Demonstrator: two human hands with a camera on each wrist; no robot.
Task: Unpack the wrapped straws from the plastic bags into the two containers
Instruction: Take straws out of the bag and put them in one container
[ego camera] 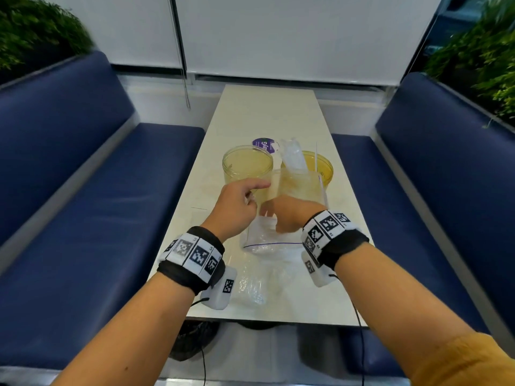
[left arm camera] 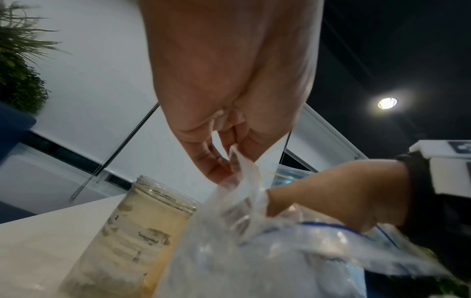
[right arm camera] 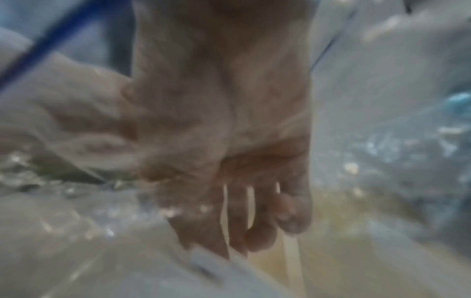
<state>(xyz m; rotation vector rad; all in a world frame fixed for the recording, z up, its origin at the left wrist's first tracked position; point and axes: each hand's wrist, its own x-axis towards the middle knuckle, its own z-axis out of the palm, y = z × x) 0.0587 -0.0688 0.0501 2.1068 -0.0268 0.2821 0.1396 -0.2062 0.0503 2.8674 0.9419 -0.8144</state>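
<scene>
head view: right hand (ego camera: 289, 215) reaches inside bag (ego camera: 267, 235).

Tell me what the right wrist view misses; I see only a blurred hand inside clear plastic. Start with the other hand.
Observer: The left hand pinches the rim of the zip bag, holding up the mouth that the right hand reaches into.
Operator: Locate the containers.
Observer: The left jar and the yellow container stand side by side just beyond the bag, the yellow one partly behind it.
Operator: Report any other bags.
Observer: A second clear bag lies flat on the table, nearer the person.
</scene>
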